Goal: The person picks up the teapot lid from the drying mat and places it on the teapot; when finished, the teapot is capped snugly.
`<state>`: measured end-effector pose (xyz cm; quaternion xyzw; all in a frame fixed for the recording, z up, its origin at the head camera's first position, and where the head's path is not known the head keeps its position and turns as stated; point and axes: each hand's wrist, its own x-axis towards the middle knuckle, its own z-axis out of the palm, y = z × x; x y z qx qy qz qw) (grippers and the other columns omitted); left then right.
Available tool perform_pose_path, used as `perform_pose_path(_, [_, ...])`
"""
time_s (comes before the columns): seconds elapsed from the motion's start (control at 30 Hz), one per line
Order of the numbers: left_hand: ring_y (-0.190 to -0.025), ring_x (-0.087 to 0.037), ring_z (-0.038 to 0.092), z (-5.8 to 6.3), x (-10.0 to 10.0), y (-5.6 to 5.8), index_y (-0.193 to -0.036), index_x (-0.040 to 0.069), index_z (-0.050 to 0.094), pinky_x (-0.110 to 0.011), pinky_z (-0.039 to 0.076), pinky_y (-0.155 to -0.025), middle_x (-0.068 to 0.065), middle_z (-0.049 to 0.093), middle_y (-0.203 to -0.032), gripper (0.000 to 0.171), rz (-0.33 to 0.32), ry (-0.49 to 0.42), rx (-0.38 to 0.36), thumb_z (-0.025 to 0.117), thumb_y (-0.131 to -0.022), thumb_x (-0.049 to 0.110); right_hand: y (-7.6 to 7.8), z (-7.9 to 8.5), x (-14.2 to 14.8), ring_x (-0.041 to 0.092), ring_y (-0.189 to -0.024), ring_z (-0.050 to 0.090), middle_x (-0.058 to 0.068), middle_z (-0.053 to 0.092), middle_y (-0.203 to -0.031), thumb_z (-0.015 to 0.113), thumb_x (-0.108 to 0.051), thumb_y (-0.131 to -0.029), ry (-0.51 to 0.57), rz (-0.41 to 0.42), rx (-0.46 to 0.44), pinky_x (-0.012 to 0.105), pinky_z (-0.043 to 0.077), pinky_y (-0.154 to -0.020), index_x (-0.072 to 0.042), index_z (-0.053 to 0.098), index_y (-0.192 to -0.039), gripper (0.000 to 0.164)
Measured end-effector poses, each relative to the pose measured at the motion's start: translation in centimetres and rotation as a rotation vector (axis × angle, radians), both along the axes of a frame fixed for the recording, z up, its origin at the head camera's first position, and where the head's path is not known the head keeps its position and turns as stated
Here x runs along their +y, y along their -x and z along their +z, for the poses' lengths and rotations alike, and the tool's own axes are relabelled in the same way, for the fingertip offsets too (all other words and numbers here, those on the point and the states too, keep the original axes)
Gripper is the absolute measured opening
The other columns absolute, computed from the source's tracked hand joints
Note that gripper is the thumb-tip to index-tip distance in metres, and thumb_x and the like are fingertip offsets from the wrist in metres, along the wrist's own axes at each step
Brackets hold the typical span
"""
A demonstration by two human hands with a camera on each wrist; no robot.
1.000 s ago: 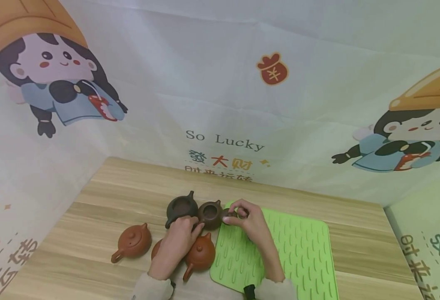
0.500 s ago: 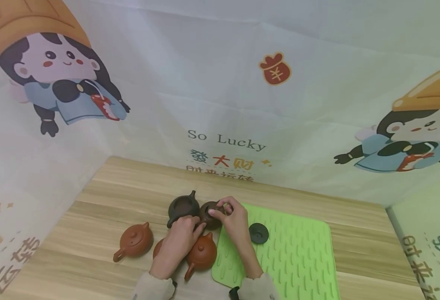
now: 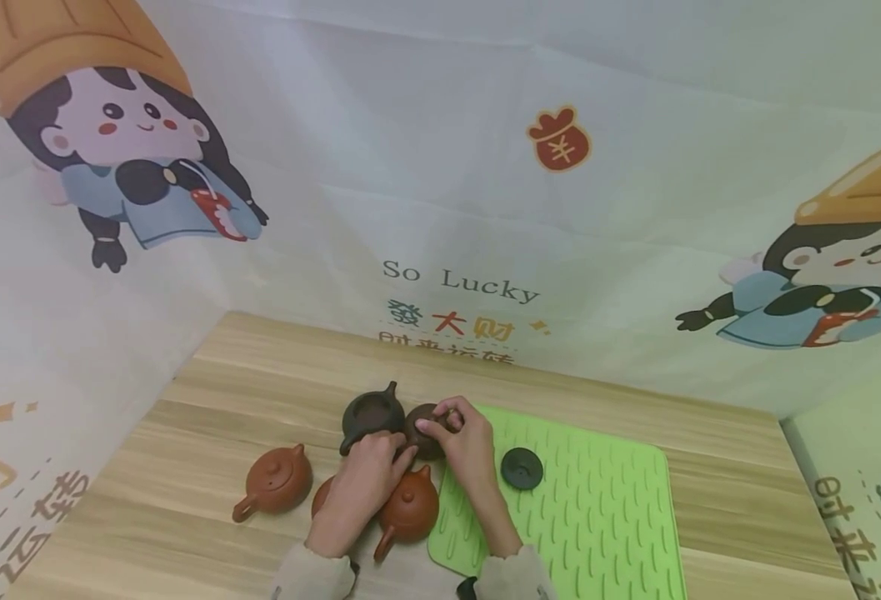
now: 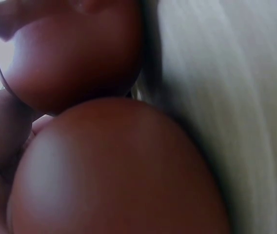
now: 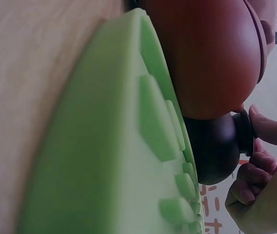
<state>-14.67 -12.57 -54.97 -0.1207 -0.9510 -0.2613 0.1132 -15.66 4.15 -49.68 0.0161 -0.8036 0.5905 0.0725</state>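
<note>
In the head view, my right hand [image 3: 470,437] pinches the lid of a dark brown teapot [image 3: 423,446] between thumb and fingers. The right wrist view has that lid [image 5: 245,132] at the mouth of the dark pot [image 5: 211,148]. My left hand [image 3: 368,479] holds the same teapot near its handle, the grip partly hidden. Beside it stands a lidless black teapot [image 3: 372,412]. A reddish-brown lidded teapot [image 3: 408,506] sits just below the dark brown one, and another reddish teapot [image 3: 319,495] is mostly covered by my left hand.
A third reddish teapot [image 3: 278,481] with its lid on stands to the left on the wooden table [image 3: 162,467]. To the right lies a green ridged mat [image 3: 598,517], bearing a black lid [image 3: 522,468]. A printed cloth [image 3: 440,192] hangs behind the table.
My right hand has carried the brown lid left, from the mat's edge onto the dark brown teapot's opening. The black lid has come into view. The left hand stays at the teapot.
</note>
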Motion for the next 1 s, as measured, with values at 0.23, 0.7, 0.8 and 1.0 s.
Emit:
perform_pose_path(0.23, [-0.062, -0.014, 0.063, -0.6, 0.0, 0.2, -0.083, 0.014, 0.074, -0.03, 0.045, -0.055, 0.004, 0.062, -0.073, 0.022, 0.006, 0.019, -0.008, 0.082, -0.101, 0.025, 0.0, -0.3, -0.1, 0.006, -0.067, 0.04, -0.006, 0.044, -0.073, 0.095, -0.015, -0.087, -0.054, -0.03, 0.039, 0.022, 0.037, -0.063, -0.005, 0.073, -0.095, 0.025])
perform_pose_path(0.7, [-0.063, -0.017, 0.065, -0.2, 0.2, 0.1, -0.085, 0.013, 0.076, -0.032, 0.046, -0.054, 0.003, 0.062, -0.073, 0.02, 0.006, 0.006, -0.016, 0.082, -0.101, 0.024, 0.7, -2.2, 0.0, 0.008, -0.061, 0.046, -0.004, 0.057, -0.07, 0.095, -0.03, -0.088, -0.228, -0.065, 0.117, 0.029, 0.04, -0.056, -0.01, 0.072, -0.095, 0.03])
perform_pose_path(0.8, [-0.064, -0.019, 0.067, -0.2, 0.2, 0.1, -0.086, 0.012, 0.076, -0.033, 0.047, -0.054, 0.002, 0.063, -0.074, 0.02, 0.007, 0.004, -0.011, 0.082, -0.101, 0.024, 0.2, -0.7, -0.2, 0.009, -0.066, 0.053, 0.002, 0.066, -0.075, 0.096, -0.027, -0.087, -0.23, -0.073, 0.043, 0.03, 0.045, -0.06, -0.008, 0.072, -0.095, 0.031])
perform_pose_path(1.0, [-0.061, -0.013, 0.06, -0.3, 0.1, 0.0, -0.086, 0.012, 0.076, -0.031, 0.045, -0.054, 0.004, 0.06, -0.072, 0.019, 0.014, 0.005, -0.016, 0.082, -0.101, 0.023, 0.1, -0.5, -0.4, 0.01, -0.07, 0.058, 0.005, 0.07, -0.081, 0.095, -0.029, -0.088, -0.269, -0.074, -0.01, 0.031, 0.048, -0.063, -0.009, 0.071, -0.097, 0.033])
